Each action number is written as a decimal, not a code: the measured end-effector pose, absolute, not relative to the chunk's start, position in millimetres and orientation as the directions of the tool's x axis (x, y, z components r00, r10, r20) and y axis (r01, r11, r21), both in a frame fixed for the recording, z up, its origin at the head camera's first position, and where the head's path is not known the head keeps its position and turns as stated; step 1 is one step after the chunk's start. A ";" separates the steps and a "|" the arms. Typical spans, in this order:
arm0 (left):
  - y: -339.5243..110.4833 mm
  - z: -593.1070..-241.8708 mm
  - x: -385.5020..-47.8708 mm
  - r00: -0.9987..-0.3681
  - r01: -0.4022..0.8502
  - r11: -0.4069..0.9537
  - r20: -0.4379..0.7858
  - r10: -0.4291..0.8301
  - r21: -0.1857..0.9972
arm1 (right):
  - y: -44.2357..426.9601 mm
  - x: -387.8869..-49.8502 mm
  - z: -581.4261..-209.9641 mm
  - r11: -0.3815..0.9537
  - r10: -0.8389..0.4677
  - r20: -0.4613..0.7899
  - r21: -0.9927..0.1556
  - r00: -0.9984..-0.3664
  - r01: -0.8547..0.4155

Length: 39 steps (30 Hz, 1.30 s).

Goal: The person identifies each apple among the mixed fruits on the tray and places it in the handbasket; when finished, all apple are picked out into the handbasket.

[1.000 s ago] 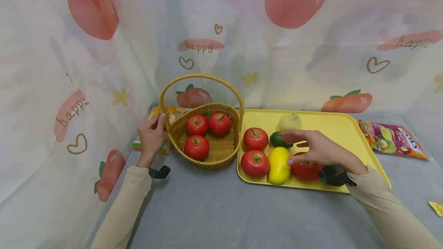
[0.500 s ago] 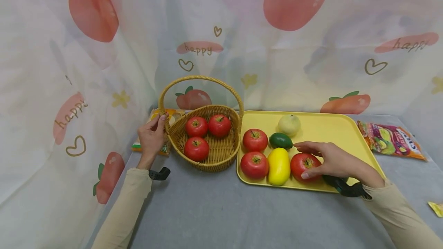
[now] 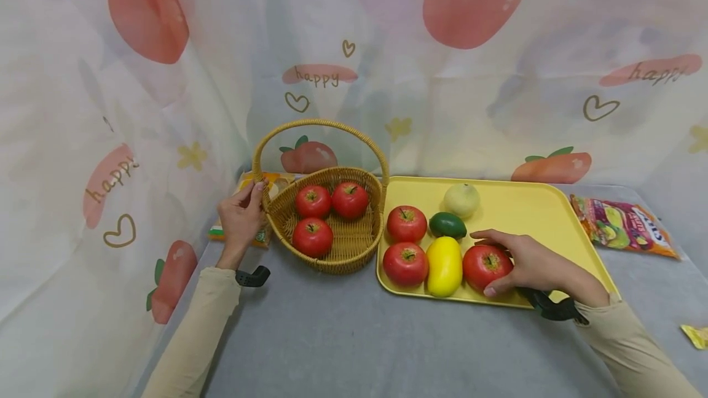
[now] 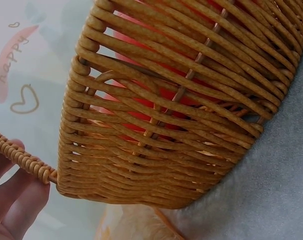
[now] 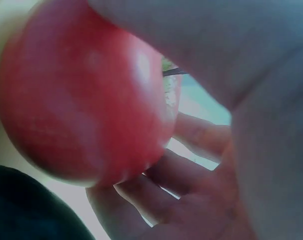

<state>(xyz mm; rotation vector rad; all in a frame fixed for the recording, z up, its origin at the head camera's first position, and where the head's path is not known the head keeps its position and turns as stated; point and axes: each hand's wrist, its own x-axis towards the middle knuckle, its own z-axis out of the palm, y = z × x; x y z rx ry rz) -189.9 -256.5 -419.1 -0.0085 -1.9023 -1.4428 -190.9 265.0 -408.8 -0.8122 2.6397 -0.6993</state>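
My left hand pinches the lower left end of the handle of a wicker basket. Three red apples lie inside the basket. At the near side of a yellow tray, my right hand curls its thumb and fingers round another red apple. That apple fills much of the right wrist view, with the fingers against it. Left of it on the tray are a yellow mango-shaped fruit, two red apples, a small green fruit and a pale round fruit.
A dark rounded thing sits by the right wrist, mostly hidden in the head view. Right of the tray lies a colourful snack bag; an orange packet is partly behind the basket. A small yellow wrapper lies far right.
My right hand has moved from above the green and yellow fruits to the right and nearer, and its fingers have closed round the red apple. My left hand stays at the handle.
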 end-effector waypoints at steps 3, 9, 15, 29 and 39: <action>-256.6 -418.0 -189.5 -0.731 0.418 0.370 0.549 -0.405 0.830 | 266.0 -191.3 -409.6 0.719 -0.584 -0.128 -0.541 -0.802 -0.437; -256.8 -417.0 -189.5 -0.732 0.420 0.376 0.553 -0.398 0.826 | 268.7 -192.1 -412.4 0.703 -0.563 -0.096 -0.578 -0.821 -0.415; -257.8 -416.1 -189.4 -0.728 0.415 0.380 0.552 -0.406 0.827 | 270.8 -193.2 -414.6 0.673 -0.526 -0.027 -0.625 -0.850 -0.395; -268.3 -434.8 -201.9 -0.738 0.397 0.384 0.539 -0.407 0.834 | 255.6 -201.5 -404.4 0.570 -0.445 0.100 -0.735 -0.890 -0.367; -277.5 -447.7 -208.5 -0.736 0.407 0.399 0.554 -0.389 0.822 | 224.5 -212.0 -396.7 0.424 -0.461 0.131 -0.836 -0.878 -0.348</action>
